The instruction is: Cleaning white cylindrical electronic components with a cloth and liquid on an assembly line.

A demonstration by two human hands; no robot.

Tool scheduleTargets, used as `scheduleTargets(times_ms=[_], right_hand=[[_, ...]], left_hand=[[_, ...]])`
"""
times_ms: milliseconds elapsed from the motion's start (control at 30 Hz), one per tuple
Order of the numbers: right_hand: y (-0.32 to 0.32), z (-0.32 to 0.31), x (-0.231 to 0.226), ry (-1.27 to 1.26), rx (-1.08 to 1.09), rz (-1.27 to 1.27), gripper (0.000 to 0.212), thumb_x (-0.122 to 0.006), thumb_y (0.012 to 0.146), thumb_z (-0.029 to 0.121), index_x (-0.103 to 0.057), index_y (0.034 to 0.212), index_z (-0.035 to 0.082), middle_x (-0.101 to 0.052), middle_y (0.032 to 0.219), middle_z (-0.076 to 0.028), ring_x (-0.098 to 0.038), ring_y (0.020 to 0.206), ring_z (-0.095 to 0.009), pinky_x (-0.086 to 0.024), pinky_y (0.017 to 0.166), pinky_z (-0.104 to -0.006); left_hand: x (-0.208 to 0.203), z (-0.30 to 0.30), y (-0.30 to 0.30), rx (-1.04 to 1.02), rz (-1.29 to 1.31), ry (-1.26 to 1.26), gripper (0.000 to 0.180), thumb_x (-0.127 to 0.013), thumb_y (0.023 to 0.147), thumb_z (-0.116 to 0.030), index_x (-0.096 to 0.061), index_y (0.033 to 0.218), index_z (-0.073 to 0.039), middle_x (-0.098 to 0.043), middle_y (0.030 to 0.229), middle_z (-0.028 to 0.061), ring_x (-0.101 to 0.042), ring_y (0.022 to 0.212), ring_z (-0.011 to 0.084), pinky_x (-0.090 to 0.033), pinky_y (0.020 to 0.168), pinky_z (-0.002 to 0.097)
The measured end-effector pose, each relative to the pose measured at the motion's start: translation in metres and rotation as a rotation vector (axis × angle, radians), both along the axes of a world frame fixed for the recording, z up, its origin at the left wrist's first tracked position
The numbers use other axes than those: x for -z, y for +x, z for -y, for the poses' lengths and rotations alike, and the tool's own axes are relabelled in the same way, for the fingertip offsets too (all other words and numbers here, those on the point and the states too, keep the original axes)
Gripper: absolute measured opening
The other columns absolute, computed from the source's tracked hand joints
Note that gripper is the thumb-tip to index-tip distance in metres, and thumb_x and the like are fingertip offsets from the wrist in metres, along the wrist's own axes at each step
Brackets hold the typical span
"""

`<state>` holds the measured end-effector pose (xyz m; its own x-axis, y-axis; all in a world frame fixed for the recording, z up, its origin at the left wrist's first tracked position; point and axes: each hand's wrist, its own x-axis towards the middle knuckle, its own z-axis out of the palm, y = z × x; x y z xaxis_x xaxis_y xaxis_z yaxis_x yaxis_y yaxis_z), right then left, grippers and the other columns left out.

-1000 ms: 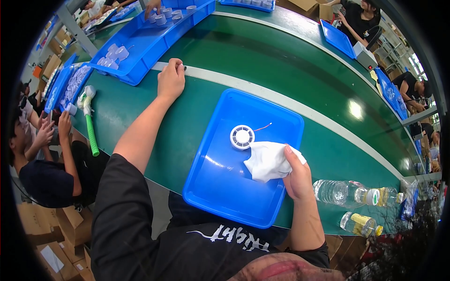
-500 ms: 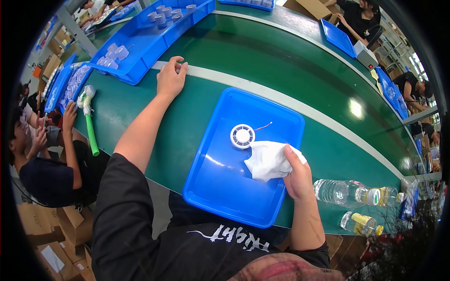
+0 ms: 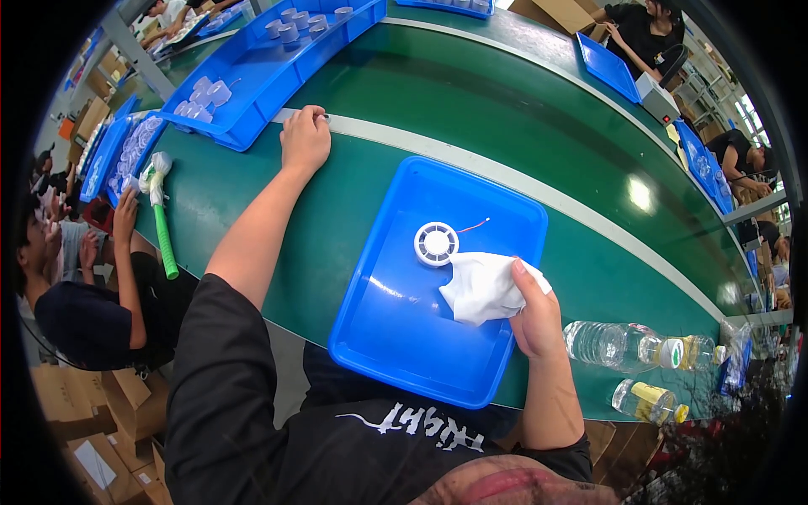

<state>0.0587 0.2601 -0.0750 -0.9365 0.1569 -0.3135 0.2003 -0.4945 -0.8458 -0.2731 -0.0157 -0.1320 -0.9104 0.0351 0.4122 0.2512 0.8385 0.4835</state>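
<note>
At the far edge of the worktop [image 3: 210, 181], the left hand [image 3: 305, 139] sits on the pale strip [image 3: 438, 154], fingers loosely curled; can't tell if there's anything in it, though something small and dark shows by the fingertips. My guess is it's mostly propping that arm. The right hand [image 3: 536, 311] is closed on a white cloth [image 3: 484, 290], thumb on top, gripping just one end so the rest spreads out flat-ish.

Cloth's over a blue tray [image 3: 387, 353], and its loose end reaches the round white fan-like part [image 3: 437, 244], touching or just overlapping, hard to say. That part lies vents-up with its thin red wire [image 3: 473, 225] out toward the far side, probably handy for not snagging. The raised rim likely stops it rolling away. Tray pokes out over the worktop's near edge, so I'd say it's there for easy reach.

Further out: bottles [image 3: 614, 345] lying toward the right end, maybe just out of the way, a green-handled tool [image 3: 164, 227] with a wrapped head near the left end, and a blue bin [image 3: 252, 126] of frosted cups [image 3: 198, 101] at the far left corner.
</note>
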Motion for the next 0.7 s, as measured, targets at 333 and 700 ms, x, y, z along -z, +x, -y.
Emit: scheduleTargets(times_ms=[333,700], right_hand=[[0.0,-0.001,-0.002,-0.008,0.001,0.0,0.039,-0.055,0.098,0.028,-0.056,0.122,-0.002,-0.063,0.118,-0.014,-0.062,0.108,-0.023,-0.047,0.094,-0.0352],[0.0,0.0,0.0,0.001,-0.017,-0.017,0.039,-0.053,0.098,0.028,-0.056,0.123,-0.003,-0.063,0.118,-0.014,-0.062,0.108,-0.023,-0.047,0.095,-0.0346]], left_hand=[[-0.008,-0.003,0.007,0.023,0.047,0.005,0.036,-0.062,0.089,-0.026,-0.056,0.12,-0.009,-0.063,0.111,0.0077,-0.054,0.111,0.0276,-0.039,0.097,0.0426],[-0.002,0.0,0.004,0.055,-0.035,0.08,0.031,-0.062,0.089,-0.023,-0.053,0.116,-0.009,-0.063,0.107,0.0068,-0.056,0.105,0.0273,-0.041,0.093,0.0429]])
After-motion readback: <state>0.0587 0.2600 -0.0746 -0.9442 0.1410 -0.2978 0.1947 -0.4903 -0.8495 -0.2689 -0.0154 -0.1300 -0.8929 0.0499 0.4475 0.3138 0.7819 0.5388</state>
